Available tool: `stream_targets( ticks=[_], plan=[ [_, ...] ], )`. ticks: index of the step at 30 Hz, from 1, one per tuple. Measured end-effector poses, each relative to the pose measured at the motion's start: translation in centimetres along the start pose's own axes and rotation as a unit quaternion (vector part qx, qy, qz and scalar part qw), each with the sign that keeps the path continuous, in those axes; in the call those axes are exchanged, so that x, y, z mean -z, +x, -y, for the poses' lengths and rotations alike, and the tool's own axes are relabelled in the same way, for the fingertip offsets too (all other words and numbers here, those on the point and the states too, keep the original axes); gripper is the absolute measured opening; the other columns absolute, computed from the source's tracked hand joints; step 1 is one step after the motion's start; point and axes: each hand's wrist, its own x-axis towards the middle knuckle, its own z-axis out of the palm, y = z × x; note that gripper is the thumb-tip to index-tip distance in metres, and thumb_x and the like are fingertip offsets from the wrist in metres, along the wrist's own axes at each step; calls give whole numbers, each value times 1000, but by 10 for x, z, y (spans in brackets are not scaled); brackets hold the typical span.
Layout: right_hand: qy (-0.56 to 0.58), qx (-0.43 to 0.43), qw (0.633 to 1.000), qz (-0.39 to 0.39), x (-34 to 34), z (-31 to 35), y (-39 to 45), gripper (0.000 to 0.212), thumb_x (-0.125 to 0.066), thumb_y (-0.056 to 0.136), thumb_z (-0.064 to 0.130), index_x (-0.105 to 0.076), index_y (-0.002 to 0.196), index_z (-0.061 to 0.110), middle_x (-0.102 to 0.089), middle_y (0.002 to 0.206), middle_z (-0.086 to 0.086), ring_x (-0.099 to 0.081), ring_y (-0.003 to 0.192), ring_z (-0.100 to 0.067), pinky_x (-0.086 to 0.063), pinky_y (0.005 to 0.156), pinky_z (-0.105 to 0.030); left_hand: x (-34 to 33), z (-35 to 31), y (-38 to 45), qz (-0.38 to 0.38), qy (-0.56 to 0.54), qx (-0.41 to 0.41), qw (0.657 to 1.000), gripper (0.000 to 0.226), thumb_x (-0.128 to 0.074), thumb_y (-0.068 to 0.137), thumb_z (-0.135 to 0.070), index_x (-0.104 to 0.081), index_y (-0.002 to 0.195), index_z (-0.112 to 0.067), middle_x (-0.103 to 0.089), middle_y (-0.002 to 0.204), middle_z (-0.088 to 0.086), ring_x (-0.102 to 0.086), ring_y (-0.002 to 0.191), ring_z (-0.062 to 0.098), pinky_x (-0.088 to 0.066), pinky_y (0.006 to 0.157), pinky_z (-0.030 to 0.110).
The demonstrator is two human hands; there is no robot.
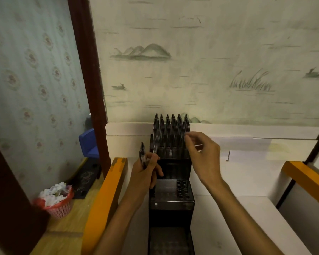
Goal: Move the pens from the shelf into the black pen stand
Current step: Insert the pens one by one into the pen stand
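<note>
Your left hand (145, 170) keeps a closed grip on two pens (142, 153), their capped ends pointing up, held just beside the left side of the black pen stand (171, 192). It serves as a holding magazine, so the other hand is free to do the fine work. Your right hand (201, 153) hovers at the right edge of the packed rows of pens (170, 129) standing in the back tier of the stand, thumb and forefinger pinched close together. Whether they pinch a pen or only steady one cannot be told, as the fingertips blur against the dark caps.

The stand sits in the middle of the white shelf (247, 144), against its back edge, and steps down toward you. The back tier looks full, while the lower front tier shows a patch of open holes (182, 190) at its right side, and those seem the likely home for the two pens in your left hand. The upright, tight packing explains the careful pinch: a nudge could tilt the neighbours.
</note>
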Motion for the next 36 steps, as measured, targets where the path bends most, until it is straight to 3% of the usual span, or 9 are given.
stream_targets(
  ticks=[3,7,11,15,19,23,27,31,36],
  plan=[
    [30,5,999,28,-8,9,-10,10,-65,93,22,-72,101,22,-69,88,15,-64,82,-1,-48,71,-9,4,2,1,11,-9,10,1000,30,-46,96,-39,-51,95,-10,-61,65,10,-43,30,7,-33,30,17],
    [62,-35,988,137,-18,18,-16,12,-66,92,26,-72,103,25,-70,92,19,-65,86,4,-49,76,-9,5,2,-6,12,31,-4,999,26,-51,89,-36,-54,91,-11,-61,64,3,-45,33,5,-35,34,16],
    [80,-64,977,187,-29,17,-20,14,-67,92,29,-73,103,24,-71,92,17,-67,86,3,-50,77,-9,7,4,-15,13,38,-13,999,15,-50,98,-16,-55,92,-4,-58,68,11,-50,40,-2,-40,43,9],
    [105,-93,971,192,-35,16,-23,16,-69,90,28,-74,103,20,-73,91,11,-68,85,0,-51,77,-12,14,12,-15,17,48,-1,999,21,-50,99,-17,-56,102,3,-60,70,13,-51,42,-1,-40,45,9],
    [168,-143,957,189,-37,17,-25,15,-70,89,23,-73,102,16,-75,89,4,-72,81,-8,-56,77,-19,21,16,-15,30,51,23,998,26,-51,92,-36,-60,98,-12,-64,67,4,-45,37,6,-35,38,15],
    [220,-187,949,131,-35,15,-23,16,-68,90,22,-71,103,13,-75,89,-2,-73,81,-17,-58,74,-26,28,28,-12,-45,63,76,994,30,-44,101,-35,-62,86,-15,-63,63,2,-47,39,5,-35,38,15],
    [212,-162,960,80,-31,12,-19,15,-70,88,19,-71,101,11,-74,86,-5,-72,80,-19,-59,72,-25,46,41,-8,-98,173,15,980,26,-53,100,-32,-63,77,-23,-58,56,-9,-54,48,0,-40,50,16],
    [140,-125,980,68,-35,6,-22,12,-72,88,22,-71,99,17,-74,85,1,-71,79,-15,-59,74,-27,59,50,-6,-109,250,-72,959,20,-67,93,-24,-60,76,-31,-61,65,-2,-63,63,10,-52,60,24],
    [81,-88,989,86,-46,1,-36,14,-73,86,22,-71,100,18,-72,86,8,-69,79,-4,-57,77,-20,64,56,-1,-74,108,74,989,23,-57,98,-34,-66,78,-26,-56,56,-6,-53,50,8,-42,52,29]
  ],
)
